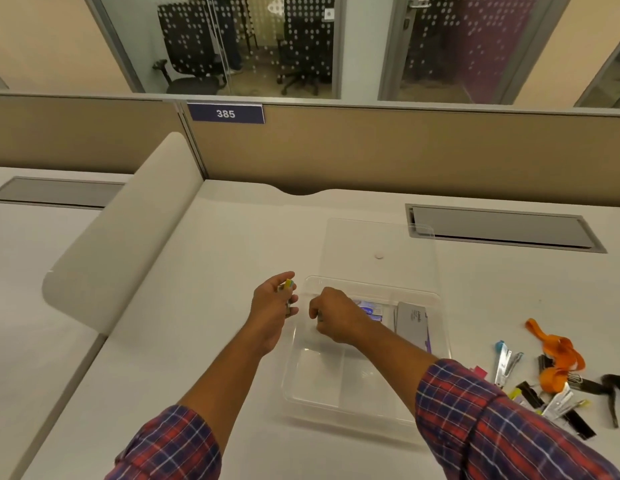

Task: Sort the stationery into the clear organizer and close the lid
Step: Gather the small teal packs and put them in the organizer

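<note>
The clear organizer [315, 379] lies open on the white desk, its lid [377, 244] flat behind it. A grey box [410, 323] and a blue-and-white packet [372, 311] sit in its far compartments. My left hand [273, 306] hovers just left of the organizer, closed on a few small coloured items [288, 285], yellow and green at the tips. My right hand [336, 317] is curled over the organizer's far left compartment, pinching something small and dark that I cannot make out.
Loose stationery lies at the right: an orange ribbon [558, 355], staplers [504, 362], black binder clips [530, 393] and a dark strap [613, 393]. A cable hatch [502, 230] is set into the desk behind. A white divider [128, 237] rises on the left.
</note>
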